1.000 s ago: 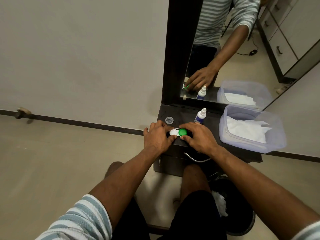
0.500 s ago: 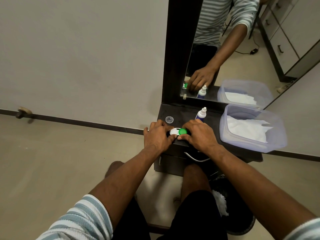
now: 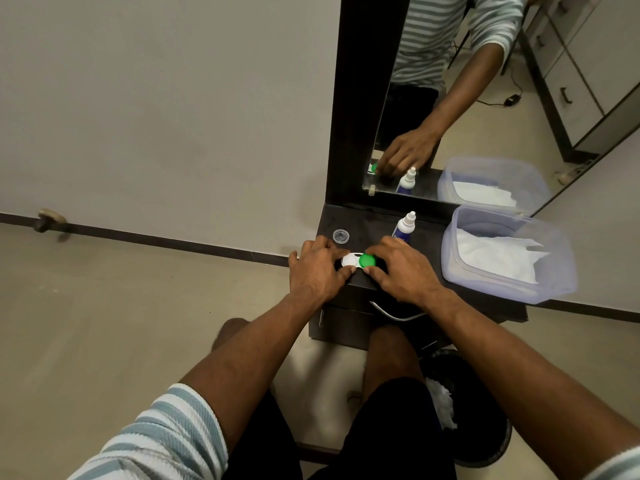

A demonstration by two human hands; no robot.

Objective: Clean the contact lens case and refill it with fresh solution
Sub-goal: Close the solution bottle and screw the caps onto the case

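Resting near the front edge of a small dark vanity top (image 3: 377, 221), the contact lens case (image 3: 356, 261) sits pinned between both hands. Its left half shows white, and its right well carries a green cap (image 3: 367, 260). The left hand (image 3: 317, 271) presses thumb and forefinger against the white end, clamping it in place. The right hand (image 3: 403, 271) closes its fingertips around the green cap, thumb at the near side.

Behind the hands, a white solution bottle (image 3: 403, 230) with a blue label stands upright, and a small clear round cap (image 3: 341, 235) lies on the top near the back left corner, apart from the case. At the right end of the surface sits a translucent plastic tub (image 3: 554, 268) holding white tissues (image 3: 498, 258); the tub overhangs the top's right side.

A tall mirror (image 3: 450, 98) in a dark frame rises from the back of the vanity and reflects the bottle, the tub, one hand and a striped sleeve. A curved metal drawer handle (image 3: 394, 315) shows below the top. The wall (image 3: 173, 116) to the left is plain and pale, with a dark skirting strip along a beige floor (image 3: 104, 323). A dark bin (image 3: 481, 410) stands on the floor by the person's right knee, with crumpled white paper at its edge.
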